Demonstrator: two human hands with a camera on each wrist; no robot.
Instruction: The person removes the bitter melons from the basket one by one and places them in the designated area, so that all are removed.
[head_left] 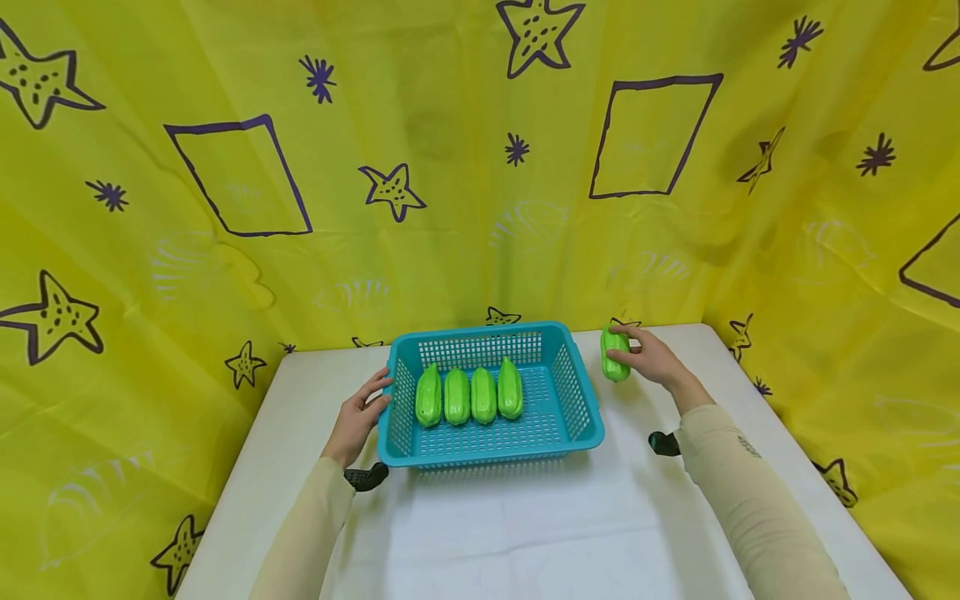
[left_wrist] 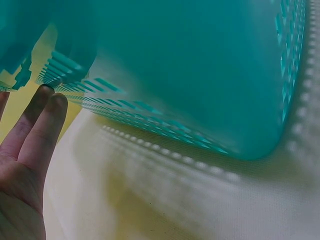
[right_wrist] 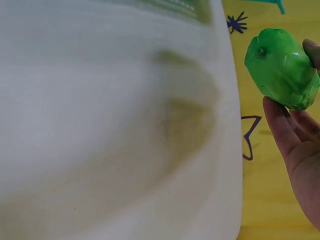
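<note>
A teal plastic basket (head_left: 487, 461) with perforated walls sits on the white table. Inside it, several shiny green ridged vegetables (head_left: 483, 396) stand side by side in a row, towards the left half. My left hand (head_left: 358, 421) is at the basket's left side, and its nearly straight fingertips touch the perforated wall in the left wrist view. To the right of the basket, my right hand (head_left: 651, 357) pinches another green ridged vegetable (right_wrist: 280, 70) between thumb and fingers. That one is long and glossy, with a small round stub on its lobed end.
The white table (head_left: 480, 533) runs in front of the basket and on both sides. A yellow curtain (head_left: 450, 267) with purple stars and frames surrounds its back and sides. Dark wrist-worn pieces (head_left: 367, 477) show below both wrists.
</note>
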